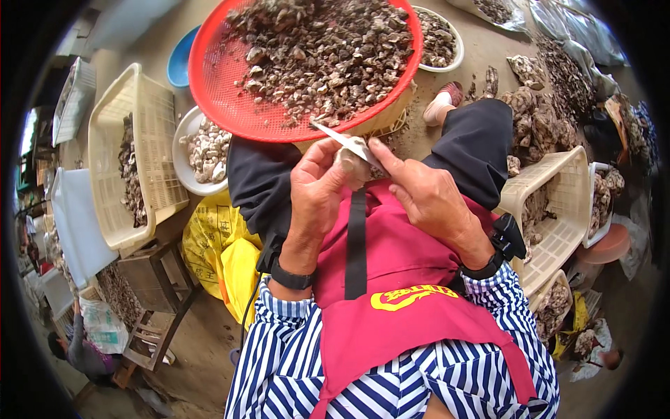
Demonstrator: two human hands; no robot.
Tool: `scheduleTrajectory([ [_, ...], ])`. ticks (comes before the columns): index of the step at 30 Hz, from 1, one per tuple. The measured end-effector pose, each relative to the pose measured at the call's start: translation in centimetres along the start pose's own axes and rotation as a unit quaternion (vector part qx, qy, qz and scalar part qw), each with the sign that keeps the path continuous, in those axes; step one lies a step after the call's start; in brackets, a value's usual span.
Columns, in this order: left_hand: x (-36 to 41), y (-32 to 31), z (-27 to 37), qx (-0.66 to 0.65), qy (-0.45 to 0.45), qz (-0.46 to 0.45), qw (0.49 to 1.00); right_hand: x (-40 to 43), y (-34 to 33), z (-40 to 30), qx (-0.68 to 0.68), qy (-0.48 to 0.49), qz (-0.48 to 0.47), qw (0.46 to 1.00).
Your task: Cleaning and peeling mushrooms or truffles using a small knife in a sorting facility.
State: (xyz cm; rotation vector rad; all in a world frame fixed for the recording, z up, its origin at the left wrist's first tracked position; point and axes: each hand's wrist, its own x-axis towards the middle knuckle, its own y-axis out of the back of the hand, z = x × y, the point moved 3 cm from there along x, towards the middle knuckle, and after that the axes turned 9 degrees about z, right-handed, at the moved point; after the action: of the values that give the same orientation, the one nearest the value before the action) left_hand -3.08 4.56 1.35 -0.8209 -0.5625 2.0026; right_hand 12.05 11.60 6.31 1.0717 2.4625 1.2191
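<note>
My left hand (320,183) pinches a pale, rough lump (352,170) between thumb and fingers, above my lap. In my right hand (426,191) is a knife (343,140), its blade lying across the top of the lump and pointing up and left toward a basket rim. That red plastic mesh basket (220,99) stands just beyond my hands and holds many dark and pale chunks (335,57). A white bowl (180,167) of cleaner, whitish pieces (208,152) is left of my knee. The handle of the knife is mostly hidden by my fingers.
Cream plastic crates (159,173) stand at left and, with brown lumps, at right (562,225). A blue basin (178,60) is behind the white bowl. A yellow bag (209,235) and wooden chair (157,277) are at lower left. Large rough clumps (539,125) lie at right. Another person (86,356) is at far lower left.
</note>
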Motion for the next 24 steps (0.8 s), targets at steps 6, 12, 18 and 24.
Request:
scheduleTrajectory([
  [6, -0.5, -1.0, 0.5, -0.019, -0.009, -0.029, 0.999, -4.0, 1.4, 1.3, 0.007, 0.029, -0.023, 0.999],
  [12, -0.6, -1.4, -0.9, -0.035, 0.026, -0.081, 0.996, -4.5, 1.7, 1.0, 0.045, 0.014, 0.010, 0.999],
  [18, -1.5, -1.8, -2.0, -0.002, 0.075, -0.082, 0.994, -3.2, 1.6, 0.4, 0.023, -0.011, 0.022, 0.999],
  [24, -1.2, -1.1, -0.9, 0.016, 0.037, -0.065, 0.997, -4.7, 1.8, 1.5, 0.034, 0.021, -0.013, 0.999],
])
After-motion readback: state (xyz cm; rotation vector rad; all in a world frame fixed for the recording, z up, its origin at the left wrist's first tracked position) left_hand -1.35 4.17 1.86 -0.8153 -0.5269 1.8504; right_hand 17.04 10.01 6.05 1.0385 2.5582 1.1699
